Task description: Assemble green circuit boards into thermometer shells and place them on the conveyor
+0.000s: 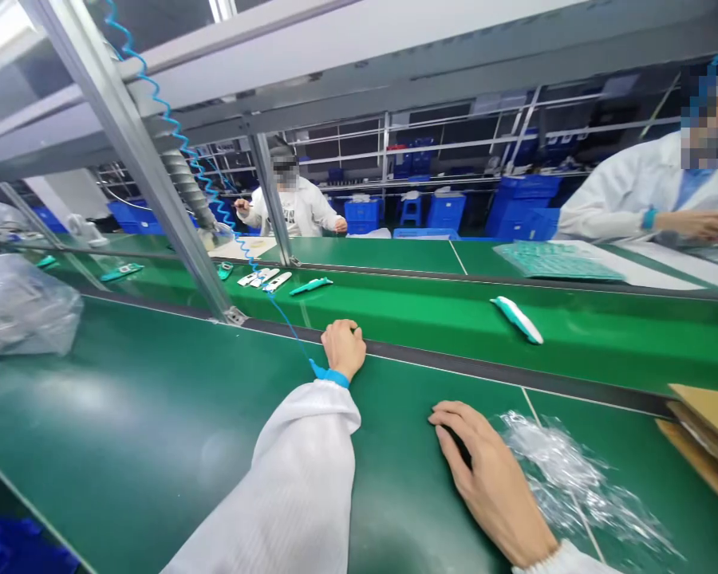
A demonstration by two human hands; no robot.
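Note:
My left hand (343, 348) rests as a loose fist on the green bench mat (125, 399), close to the dark rail of the conveyor (455, 359). A blue wrist strap (329, 377) circles that wrist, with a coiled blue cord (179, 131) rising from it. My right hand (484, 478) lies palm down with a dark patch under its fingers, either shadow or a small object. Clear plastic film (566, 470) lies beside it. On the green belt, a white-and-teal plastic part (517, 319) lies beyond my hands, and several similar parts (263, 280) lie further left.
Co-workers in white coats sit across the belt (293, 207) and at the right (646, 191). A teal sheet of parts (556, 261) lies far right. A plastic bag (17, 307) sits left, cardboard (709, 422) right. A metal upright (125, 151) crosses the view.

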